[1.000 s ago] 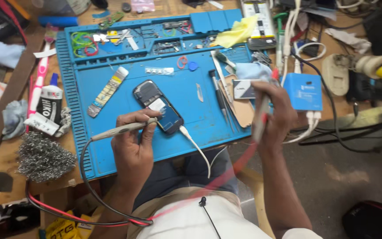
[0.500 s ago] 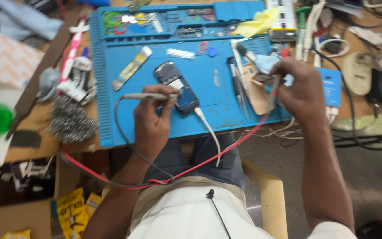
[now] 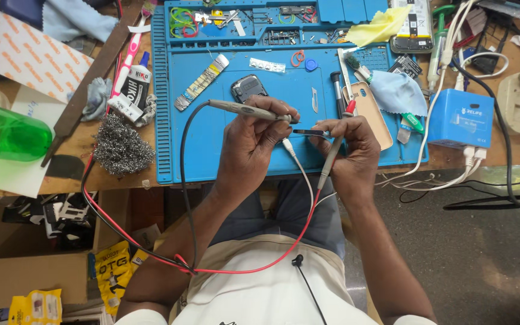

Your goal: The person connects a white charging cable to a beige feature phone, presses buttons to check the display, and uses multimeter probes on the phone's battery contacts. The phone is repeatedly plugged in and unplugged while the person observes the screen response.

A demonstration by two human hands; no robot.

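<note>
Item 1: left hand point(image 3: 251, 144), closed in a pen grip round a grey pencil-shaped probe with black lead point(image 3: 245, 111); tip points right, toward the other hand, so both tips can meet on one spot.

Item 2: right hand point(image 3: 350, 147), fingers pinched narrow on a grey probe with red collar and red lead point(image 3: 335, 147), held steep, tip down. Same fingers seem to steady a small flat dark part point(image 3: 310, 132) between the two hands, just above the mat; exact grip cannot be told.

Item 3: blue ribbed silicone work mat point(image 3: 212, 156), centre of the bench, under both hands; the trays along its far edge keep screws and bits sorted.

Item 4: dark handset w/ rounded corners point(image 3: 249, 89), on the mat just far of the left hand, partly hidden by it.

Item 5: white cable point(image 3: 302, 171), runs from between the hands toward the near edge.

Item 6: ball of steel wool point(image 3: 123, 144), left of the mat, within reach.

Item 7: blue box-shaped unit point(image 3: 460, 120), right of the mat, leads plugged in at its near side.
</note>
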